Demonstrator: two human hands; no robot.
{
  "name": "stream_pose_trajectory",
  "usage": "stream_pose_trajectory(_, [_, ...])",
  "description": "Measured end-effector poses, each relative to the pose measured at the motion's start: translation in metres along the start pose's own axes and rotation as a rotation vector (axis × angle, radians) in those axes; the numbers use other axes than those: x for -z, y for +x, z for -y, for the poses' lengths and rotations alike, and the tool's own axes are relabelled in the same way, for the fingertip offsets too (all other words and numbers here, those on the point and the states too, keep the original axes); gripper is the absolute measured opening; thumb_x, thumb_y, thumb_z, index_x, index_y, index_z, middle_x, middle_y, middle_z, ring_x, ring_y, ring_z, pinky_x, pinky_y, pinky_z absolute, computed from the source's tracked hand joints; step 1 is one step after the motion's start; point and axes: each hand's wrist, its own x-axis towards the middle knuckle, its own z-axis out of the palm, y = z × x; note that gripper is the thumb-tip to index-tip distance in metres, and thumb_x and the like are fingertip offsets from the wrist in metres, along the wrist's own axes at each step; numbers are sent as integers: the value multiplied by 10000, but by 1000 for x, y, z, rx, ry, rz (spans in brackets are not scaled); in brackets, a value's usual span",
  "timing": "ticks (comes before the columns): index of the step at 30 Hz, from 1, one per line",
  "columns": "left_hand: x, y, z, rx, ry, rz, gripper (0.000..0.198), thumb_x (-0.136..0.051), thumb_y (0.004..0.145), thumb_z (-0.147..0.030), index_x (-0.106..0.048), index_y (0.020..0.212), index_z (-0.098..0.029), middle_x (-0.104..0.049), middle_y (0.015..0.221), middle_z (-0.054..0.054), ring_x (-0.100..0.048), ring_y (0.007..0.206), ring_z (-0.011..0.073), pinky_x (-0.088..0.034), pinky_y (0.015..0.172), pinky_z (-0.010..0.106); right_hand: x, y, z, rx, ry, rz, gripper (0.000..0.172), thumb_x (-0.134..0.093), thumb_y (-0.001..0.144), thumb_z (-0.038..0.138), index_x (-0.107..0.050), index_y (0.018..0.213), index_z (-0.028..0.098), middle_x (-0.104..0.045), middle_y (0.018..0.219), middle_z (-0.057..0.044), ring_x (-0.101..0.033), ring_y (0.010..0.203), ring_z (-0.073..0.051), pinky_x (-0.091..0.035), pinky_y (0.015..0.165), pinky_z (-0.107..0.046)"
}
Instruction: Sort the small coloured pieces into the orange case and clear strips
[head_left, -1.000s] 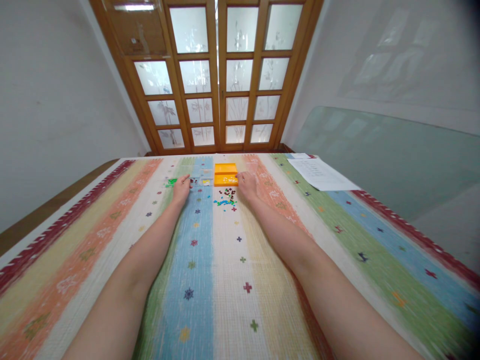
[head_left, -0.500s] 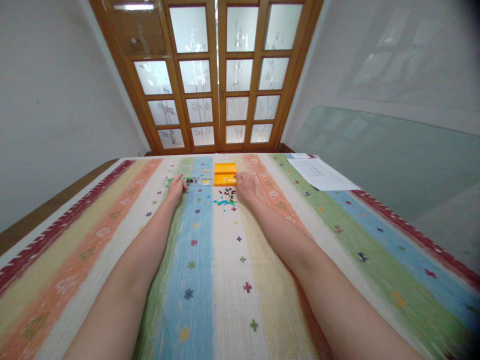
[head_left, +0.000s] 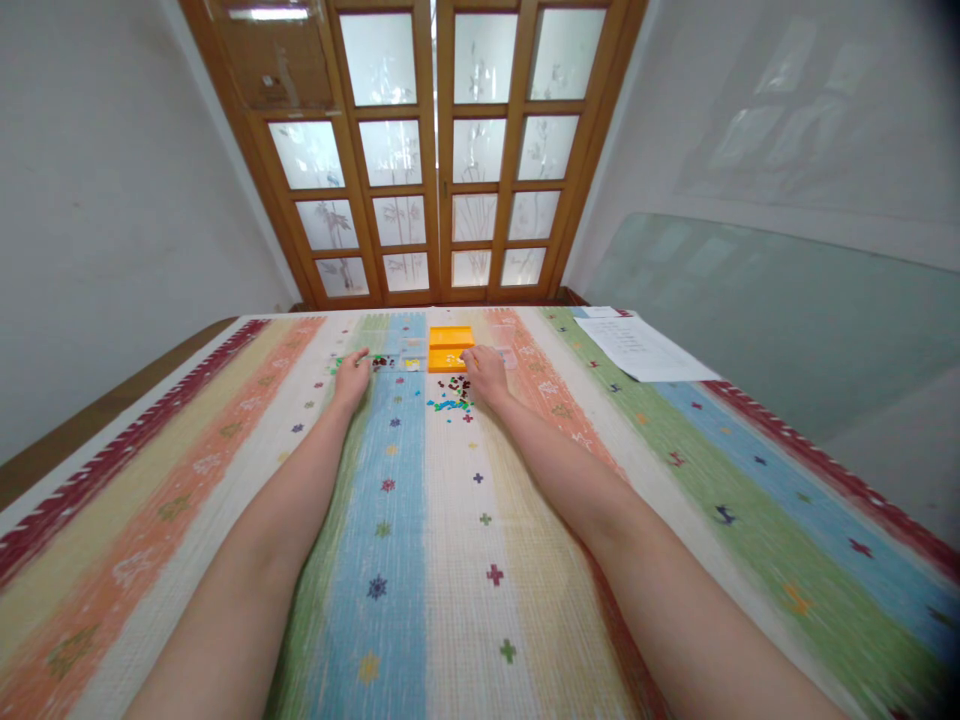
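Observation:
My left hand [head_left: 352, 376] is over the left part of a clear compartment box [head_left: 411, 352], its fingers curled together at the tips. What they hold, if anything, is too small to make out. Green bits [head_left: 337, 366] show left of this hand, dark red bits [head_left: 383, 362] and yellow bits [head_left: 412, 365] to its right. At the right end of an open orange case [head_left: 451, 338] is my right hand [head_left: 487, 374], fingers bent and pinched over the tray holding small white pieces [head_left: 451, 358]. Anything in that pinch is hidden.
Loose dark red pieces [head_left: 455, 385] and blue and green pieces [head_left: 450, 405] lie in front of the orange case. A striped cloth [head_left: 450, 560] covers the table. White paper sheets [head_left: 641, 348] lie at the far right. Behind the table stand wooden glazed doors [head_left: 442, 190].
My right hand has shifted slightly left, its fingertips now over the orange tray's right end. My left hand's fingers, apart before, have drawn together.

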Motion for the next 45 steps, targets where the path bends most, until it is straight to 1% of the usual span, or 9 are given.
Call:
stream_pose_trajectory(2, [3, -1, 0, -110, 149, -17, 469, -513, 879, -251, -773, 1259, -164, -746, 1288, 143, -629, 1257, 295, -435, 1167, 449, 1, -1, 2, -2, -6, 6, 412, -422, 1111, 308, -764, 918, 185, -756, 1017, -106, -626, 969, -240, -398, 899, -337])
stream_pose_trajectory(4, [4, -4, -5, -170, 285, 5, 423, -520, 898, -247, -796, 1212, -182, -729, 1338, 150, -585, 1315, 324, -372, 1217, 491, 1, -1, 5, -2, -1, 11, 417, -417, 1114, 309, -764, 917, 187, -758, 1012, -103, -622, 965, -241, -396, 899, -337])
stream_pose_trajectory(8, [4, -11, -20, -167, 492, 52, 383, -545, 923, -284, -818, 1182, -213, -734, 1316, 166, -533, 1320, 406, -366, 1174, 580, 3, -3, 10, 14, 19, 9, 422, -399, 1120, 311, -765, 946, 194, -762, 1016, -97, -619, 990, -245, -398, 909, -340])
stream_pose_trajectory(12, [0, -10, -33, -190, 550, 99, 371, -543, 935, -304, -830, 1150, -210, -739, 1288, 196, -513, 1310, 453, -364, 1136, 617, 4, -4, 14, 15, 38, 0, 426, -403, 1122, 324, -761, 932, 191, -759, 995, -100, -620, 978, -244, -403, 902, -338])
stream_pose_trajectory(20, [-8, 7, -40, -199, 695, 193, 404, -507, 980, -413, -837, 1069, -197, -759, 1221, 216, -533, 1283, 434, -367, 1126, 594, 4, -4, 16, 34, 37, 5, 425, -418, 1121, 324, -758, 911, 180, -759, 983, -107, -627, 952, -247, -404, 879, -347])
stream_pose_trajectory(28, [-17, 18, -33, -240, 744, 202, 458, -517, 982, -512, -844, 1068, -203, -773, 1137, 225, -534, 1282, 460, -391, 1098, 611, 3, -5, 17, 21, 34, 8, 435, -413, 1120, 336, -753, 898, 183, -760, 974, -108, -629, 942, -249, -405, 874, -352])
stream_pose_trajectory(33, [-22, 17, -36, -240, 781, 191, 467, -501, 988, -514, -848, 1072, -212, -764, 1169, 228, -557, 1262, 464, -412, 1072, 611, 0, -5, 16, 27, 12, 6, 438, -413, 1121, 343, -754, 895, 185, -763, 957, -107, -639, 928, -252, -404, 856, -356])
stream_pose_trajectory(38, [-26, 14, -40, -237, 743, 192, 486, -487, 988, -500, -847, 1032, -176, -754, 1155, 260, -536, 1283, 475, -382, 1100, 635, 0, -5, 15, 23, 3, 6, 426, -420, 1120, 336, -757, 903, 189, -769, 960, -100, -641, 927, -249, -403, 856, -352])
stream_pose_trajectory(45, [-26, 9, -37, -247, 677, 166, 440, -501, 1006, -461, -843, 1017, -183, -738, 1208, 246, -535, 1296, 455, -361, 1128, 610, 0, -6, 17, 13, 31, 18, 415, -438, 1118, 334, -760, 898, 191, -773, 969, -99, -643, 924, -247, -392, 853, -344])
